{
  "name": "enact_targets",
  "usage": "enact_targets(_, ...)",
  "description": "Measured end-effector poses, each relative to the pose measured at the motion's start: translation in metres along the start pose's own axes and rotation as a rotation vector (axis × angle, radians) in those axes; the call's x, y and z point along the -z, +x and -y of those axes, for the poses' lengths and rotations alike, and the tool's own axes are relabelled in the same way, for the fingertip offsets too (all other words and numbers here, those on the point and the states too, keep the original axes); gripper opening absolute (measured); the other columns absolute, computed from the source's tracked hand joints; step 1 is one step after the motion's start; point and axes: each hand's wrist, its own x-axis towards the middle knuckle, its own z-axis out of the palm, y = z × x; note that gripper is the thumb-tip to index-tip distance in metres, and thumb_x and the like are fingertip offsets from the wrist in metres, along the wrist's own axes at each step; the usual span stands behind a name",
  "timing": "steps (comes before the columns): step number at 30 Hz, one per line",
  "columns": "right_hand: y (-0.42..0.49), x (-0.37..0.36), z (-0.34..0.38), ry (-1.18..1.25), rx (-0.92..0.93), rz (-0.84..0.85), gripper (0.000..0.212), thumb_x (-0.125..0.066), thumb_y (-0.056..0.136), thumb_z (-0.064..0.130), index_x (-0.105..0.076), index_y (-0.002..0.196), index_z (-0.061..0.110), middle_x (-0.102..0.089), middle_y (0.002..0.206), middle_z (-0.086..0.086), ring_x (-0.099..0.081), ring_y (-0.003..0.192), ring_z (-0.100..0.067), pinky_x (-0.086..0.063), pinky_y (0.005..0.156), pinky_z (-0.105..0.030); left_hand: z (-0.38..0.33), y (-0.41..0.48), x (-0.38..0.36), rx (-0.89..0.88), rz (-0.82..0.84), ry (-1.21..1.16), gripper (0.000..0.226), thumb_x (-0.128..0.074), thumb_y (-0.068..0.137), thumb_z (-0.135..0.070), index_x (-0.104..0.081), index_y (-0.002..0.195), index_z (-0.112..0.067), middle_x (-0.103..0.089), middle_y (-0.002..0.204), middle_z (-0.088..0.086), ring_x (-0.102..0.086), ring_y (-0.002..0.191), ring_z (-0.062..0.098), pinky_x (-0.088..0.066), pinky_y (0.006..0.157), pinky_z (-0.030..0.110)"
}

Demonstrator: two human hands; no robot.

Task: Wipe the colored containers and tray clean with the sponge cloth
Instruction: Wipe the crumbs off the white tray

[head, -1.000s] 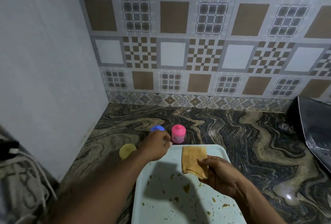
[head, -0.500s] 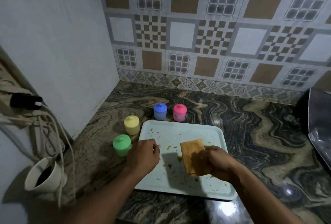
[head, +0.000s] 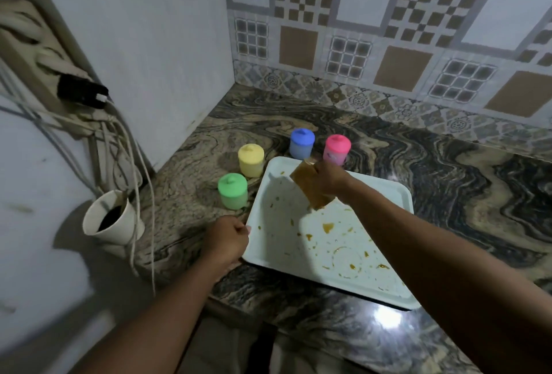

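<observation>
Head view: the left hand [head: 225,239] curls round the left rim of the tray [head: 274,251], which lies near the front edge of the bench [head: 448,164]. The right hand [head: 327,178] pinches the sponge cloth [head: 310,191] above the tray's far edge. A wide stroke risks toppling the pink container [head: 337,148] just behind, or pushing residue [head: 327,227] over the rim.
</observation>
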Motion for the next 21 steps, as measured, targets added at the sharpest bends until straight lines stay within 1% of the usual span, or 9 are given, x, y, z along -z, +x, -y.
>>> enact_targets(1, 0.011, -0.003, 0.008, -0.063, 0.043, -0.041, 0.021, -0.054, 0.099, 0.021, -0.062, 0.088, 0.006, -0.064, 0.084, -0.010, -0.059, 0.076, -0.023, -0.042, 0.061, -0.025, 0.003, 0.004, 0.001, 0.013, 0.026, -0.035, 0.024, -0.066, 0.093, -0.029, -0.071, 0.075, -0.013, -0.071, 0.082, 0.004, -0.062, 0.075, 0.020, -0.055, 0.074, 0.034)
enact_targets(2, 0.021, -0.006, 0.013, -0.151, 0.075, -0.081, 0.016, -0.053, 0.098, 0.018, -0.060, 0.089, 0.007, -0.064, 0.085, -0.010, -0.061, 0.080, -0.026, -0.042, 0.061, -0.025, 0.005, 0.007, 0.002, 0.026, 0.048, -0.070, 0.023, -0.068, 0.092, -0.027, -0.070, 0.072, -0.017, -0.068, 0.078, 0.003, -0.061, 0.074, 0.018, -0.053, 0.074, 0.033)
enact_targets(3, 0.030, -0.011, 0.017, -0.252, 0.097, -0.111, 0.012, -0.053, 0.096, 0.014, -0.061, 0.098, 0.005, -0.066, 0.093, -0.013, -0.063, 0.088, -0.031, -0.045, 0.065, -0.027, 0.005, 0.008, 0.004, 0.039, 0.063, -0.108, 0.021, -0.070, 0.091, -0.026, -0.070, 0.071, -0.020, -0.067, 0.076, 0.000, -0.060, 0.074, 0.016, -0.052, 0.074, 0.031)
enact_targets(6, 0.049, -0.039, 0.021, -0.476, 0.166, -0.121, 0.030, -0.050, 0.093, 0.012, -0.058, 0.121, 0.004, -0.065, 0.116, -0.019, -0.061, 0.107, -0.038, -0.052, 0.083, -0.042, 0.006, 0.015, 0.004, 0.089, 0.071, -0.177, 0.017, -0.076, 0.087, -0.022, -0.072, 0.070, -0.021, -0.064, 0.072, -0.008, -0.062, 0.078, 0.017, -0.051, 0.080, 0.030)
enact_targets(8, 0.048, -0.060, 0.018, -0.569, 0.208, -0.100, 0.036, -0.046, 0.096, 0.017, -0.056, 0.130, 0.009, -0.061, 0.125, -0.017, -0.053, 0.117, -0.038, -0.050, 0.090, -0.046, 0.006, 0.017, 0.005, 0.111, 0.075, -0.192, 0.018, -0.078, 0.085, -0.022, -0.072, 0.068, -0.022, -0.065, 0.071, -0.008, -0.065, 0.081, 0.019, -0.053, 0.082, 0.033)
enact_targets(10, 0.043, -0.076, 0.013, -0.640, 0.224, -0.134, 0.038, -0.044, 0.098, 0.018, -0.056, 0.133, 0.011, -0.057, 0.127, -0.016, -0.045, 0.122, -0.037, -0.047, 0.091, -0.047, 0.005, 0.018, 0.005, 0.135, 0.085, -0.219, 0.020, -0.079, 0.084, -0.022, -0.070, 0.066, -0.025, -0.069, 0.076, -0.003, -0.068, 0.082, 0.023, -0.057, 0.082, 0.037)
enact_targets(15, 0.004, -0.100, -0.001, -0.741, 0.355, -0.204, 0.037, -0.046, 0.091, 0.012, -0.061, 0.124, 0.007, -0.059, 0.122, -0.019, -0.048, 0.113, -0.040, -0.046, 0.084, -0.046, 0.005, 0.020, 0.009, 0.195, 0.098, -0.242, 0.017, -0.081, 0.082, -0.023, -0.070, 0.070, -0.021, -0.074, 0.088, 0.007, -0.070, 0.084, 0.028, -0.059, 0.082, 0.040)
enact_targets(19, -0.047, -0.128, -0.017, -0.740, 0.508, -0.218, 0.038, -0.042, 0.078, 0.020, -0.070, 0.101, 0.010, -0.066, 0.097, -0.014, -0.057, 0.089, -0.038, -0.048, 0.068, -0.043, 0.001, 0.020, 0.012, 0.227, 0.113, -0.256, 0.012, -0.082, 0.080, -0.024, -0.077, 0.081, -0.014, -0.075, 0.085, 0.009, -0.070, 0.081, 0.026, -0.058, 0.077, 0.035)
enact_targets(21, -0.073, -0.137, -0.023, -0.727, 0.570, -0.167, 0.034, -0.053, 0.073, 0.022, -0.070, 0.102, 0.012, -0.065, 0.096, -0.011, -0.057, 0.086, -0.034, -0.049, 0.066, -0.040, 0.000, 0.019, 0.013, 0.239, 0.117, -0.271, 0.014, -0.083, 0.079, -0.025, -0.077, 0.082, -0.013, -0.075, 0.084, 0.009, -0.071, 0.080, 0.026, -0.060, 0.081, 0.038)
